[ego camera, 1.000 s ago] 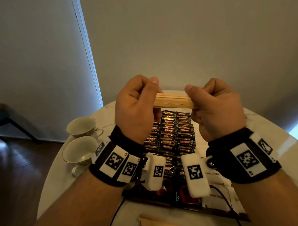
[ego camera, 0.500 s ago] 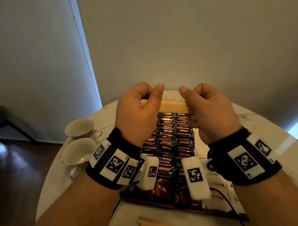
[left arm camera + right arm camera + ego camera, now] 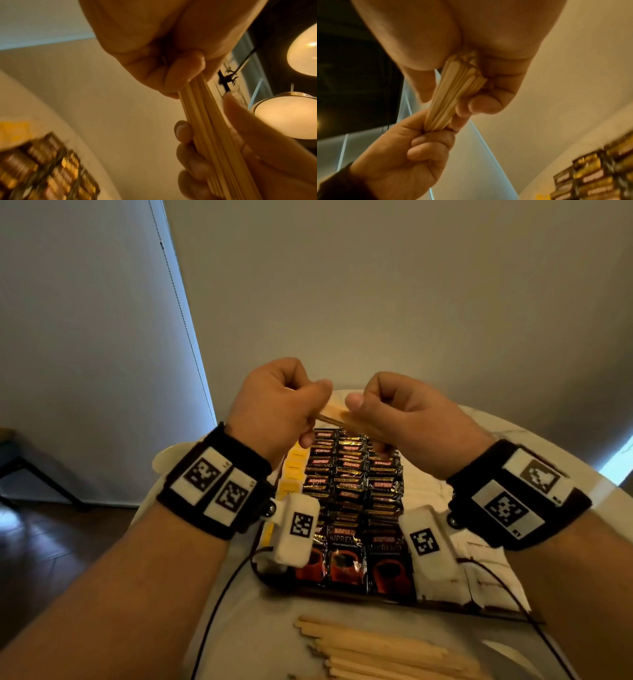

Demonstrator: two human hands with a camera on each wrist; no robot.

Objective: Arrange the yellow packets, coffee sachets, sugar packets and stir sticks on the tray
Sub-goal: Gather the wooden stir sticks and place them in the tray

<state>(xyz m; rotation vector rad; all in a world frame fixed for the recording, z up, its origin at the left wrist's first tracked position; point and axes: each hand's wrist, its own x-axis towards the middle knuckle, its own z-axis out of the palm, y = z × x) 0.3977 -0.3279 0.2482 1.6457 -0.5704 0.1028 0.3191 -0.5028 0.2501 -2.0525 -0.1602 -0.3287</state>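
Note:
Both hands hold one bundle of wooden stir sticks [image 3: 337,416] in the air above the far end of the tray [image 3: 445,606]. My left hand [image 3: 277,409] grips one end and my right hand [image 3: 404,419] grips the other, thumbs on top. In the wrist views the bundle [image 3: 202,121] [image 3: 453,94] runs between the curled fingers of both hands. On the tray lie rows of dark coffee sachets [image 3: 349,484], yellow packets [image 3: 293,474] at the left and white sugar packets [image 3: 486,573] at the right. More loose stir sticks [image 3: 376,648] lie on the table in front of the tray.
The round white table [image 3: 246,638] carries the tray. A pale cup [image 3: 168,462] shows behind my left wrist, and two cups [image 3: 291,115] appear in the left wrist view. A black cable [image 3: 219,604] hangs from each wrist camera. The wall stands close behind.
The bundle has tilted from level to slanting and the hands have closed in on each other, so less of the sticks shows between them. The head view has dropped, showing the loose sticks.

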